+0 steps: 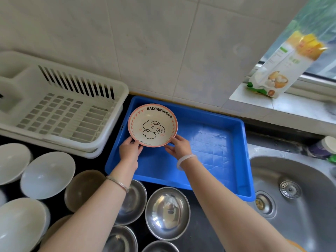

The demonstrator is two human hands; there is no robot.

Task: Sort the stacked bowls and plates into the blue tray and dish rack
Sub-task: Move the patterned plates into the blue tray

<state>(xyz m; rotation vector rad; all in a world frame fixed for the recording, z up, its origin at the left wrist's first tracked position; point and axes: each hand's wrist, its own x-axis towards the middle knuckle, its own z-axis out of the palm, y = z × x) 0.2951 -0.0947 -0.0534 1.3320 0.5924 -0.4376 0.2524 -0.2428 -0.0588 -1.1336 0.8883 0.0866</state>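
A cream plate [152,124] with a pink rim, an elephant drawing and the word BAIXIANGFOOD is over the far left corner of the blue tray [218,142]. My left hand [130,148] grips its near left rim and my right hand [179,145] grips its near right rim. The tray holds nothing else. The white dish rack [60,110] stands left of the tray with nothing in it. White bowls [48,174], a brownish bowl [82,190] and several steel bowls [167,211] sit on the dark counter in front.
A steel sink [294,193] lies to the right of the tray. A food packet [276,70] leans on the window sill at the upper right. A tiled wall runs behind the rack and tray.
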